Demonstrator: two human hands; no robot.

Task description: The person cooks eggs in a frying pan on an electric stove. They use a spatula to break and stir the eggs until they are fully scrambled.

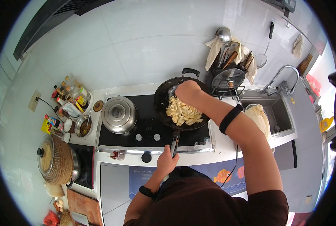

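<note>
A dark wok [160, 113] sits on the right side of the black stove, holding pale yellow, chopped pieces of food [182, 111]. My left hand [167, 160] is closed around the wok's handle [174, 142], near the counter's front edge. Over the far part of the wok, my right hand [188, 91] is a closed fist, just beyond the food. A greyish, shiny part of something shows at its left side; whatever the fist grips is mostly hidden beneath it, so I cannot tell what it is.
A lidded steel pot [119, 115] stands on the stove's left. Bottles [72, 99] and a steel bowl [83, 126] are farther left, above a woven steamer [56, 159]. A glass lid [228, 80], utensil holder and sink [281, 113] lie right. A cutting board [84, 206] is lower left.
</note>
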